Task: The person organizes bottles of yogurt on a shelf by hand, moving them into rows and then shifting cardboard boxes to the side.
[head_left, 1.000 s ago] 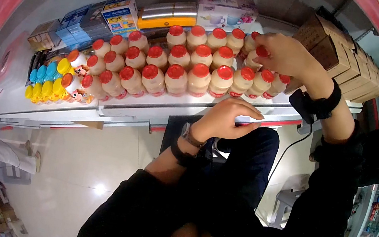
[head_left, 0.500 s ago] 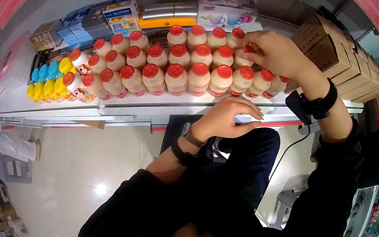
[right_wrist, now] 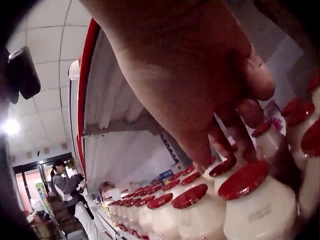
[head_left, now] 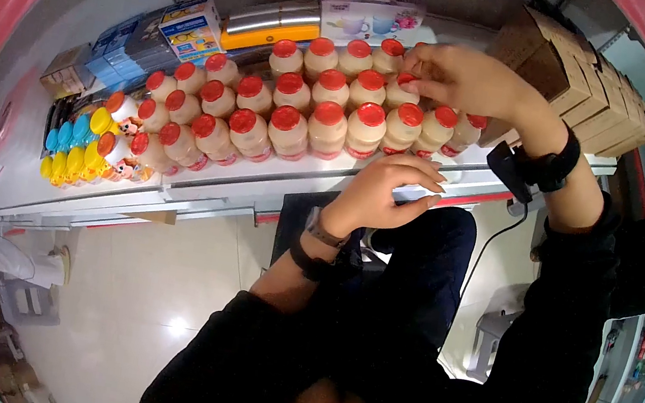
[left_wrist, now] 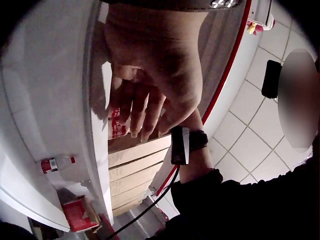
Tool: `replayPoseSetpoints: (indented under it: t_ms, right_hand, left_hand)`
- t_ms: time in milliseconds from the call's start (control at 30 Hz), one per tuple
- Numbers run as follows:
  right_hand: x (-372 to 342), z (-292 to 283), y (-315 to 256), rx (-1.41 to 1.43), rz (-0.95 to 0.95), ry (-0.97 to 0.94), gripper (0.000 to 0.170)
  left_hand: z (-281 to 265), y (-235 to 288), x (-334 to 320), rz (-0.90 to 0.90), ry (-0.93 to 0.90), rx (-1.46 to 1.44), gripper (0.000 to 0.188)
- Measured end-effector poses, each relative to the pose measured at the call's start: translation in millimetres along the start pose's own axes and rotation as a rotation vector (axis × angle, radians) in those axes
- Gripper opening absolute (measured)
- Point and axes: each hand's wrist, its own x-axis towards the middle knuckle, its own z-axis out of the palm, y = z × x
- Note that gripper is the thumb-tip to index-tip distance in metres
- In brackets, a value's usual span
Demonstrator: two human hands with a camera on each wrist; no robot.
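Several plastic drink bottles with red caps and a cream-coloured drink (head_left: 326, 130) stand in rows on a white shelf. My right hand (head_left: 476, 82) reaches over the right end of the rows. Its thumb and fingers pinch one bottle (head_left: 399, 95) around its red cap. Seen from the right wrist, the fingertips close round a dark red cap (right_wrist: 223, 168), beside another capped bottle (right_wrist: 260, 212). My left hand (head_left: 387, 185) hovers at the shelf's front edge over my lap, its fingers loosely bent with nothing held.
Smaller bottles with yellow caps (head_left: 76, 158) and blue caps (head_left: 81, 125) stand at the left end. Behind the rows are a box with cups pictured on it (head_left: 369, 15) and a yellow box (head_left: 273, 35). Brown cartons (head_left: 585, 87) stack at the right. A black cable (head_left: 488, 245) hangs from my right wrist.
My right hand has moved left with the pinched bottle, bringing it close behind the front row. The left hand stays near the shelf edge. The head view has shifted slightly.
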Motion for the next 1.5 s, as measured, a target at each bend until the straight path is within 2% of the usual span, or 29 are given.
replayPoseSetpoints:
  t_ms: [33, 133, 167, 267, 467, 567, 667, 867, 1033, 1500]
  right_hand:
    - [-1.5, -4.8, 1.0, 0.031, 0.048, -0.028, 0.027]
    - [-13.5, -11.9, 21.0, -0.241, -0.095, 0.212, 0.026]
    - [-18.9, -13.9, 21.9, -0.293, -0.025, 0.235, 0.022]
    - [-27.2, -18.3, 17.9, -0.383, 0.095, 0.225, 0.022]
    - [-26.7, -5.2, 21.2, -0.476, 0.222, 0.125, 0.028]
    - [-24.8, -7.7, 10.5, -0.447, 0.244, 0.074, 0.029]
    - [-19.2, 0.1, 29.9, -0.391, 0.185, 0.109, 0.029]
    - [-17.6, 4.7, 27.7, -0.311, 0.070, 0.130, 0.028]
    - [-16.1, 4.7, 10.9, -0.294, 0.091, 0.135, 0.028]
    - [-17.9, 13.9, 18.5, -0.245, 0.120, 0.125, 0.030]
  left_hand:
    - [0.8, -1.5, -0.3, 0.004, -0.004, 0.005, 0.016]
    - [1.8, -5.0, 0.0, 0.015, -0.005, 0.012, 0.017]
    - [1.9, -4.0, 0.5, 0.016, -0.004, 0.007, 0.016]
    - [1.0, -1.6, 1.8, 0.023, -0.005, 0.023, 0.016]
    - [-0.7, -2.5, 2.2, 0.015, -0.035, -0.001, 0.015]
    - [-1.4, -3.8, 3.1, 0.017, -0.041, -0.040, 0.014]
    - [-2.8, -2.4, 3.7, 0.015, -0.040, -0.060, 0.014]
    - [-2.2, -3.5, 5.0, 0.012, -0.030, -0.059, 0.012]
    - [-0.7, -5.5, 4.4, 0.018, -0.017, -0.059, 0.010]
    - [-0.2, -4.3, 4.7, 0.008, -0.020, -0.042, 0.011]
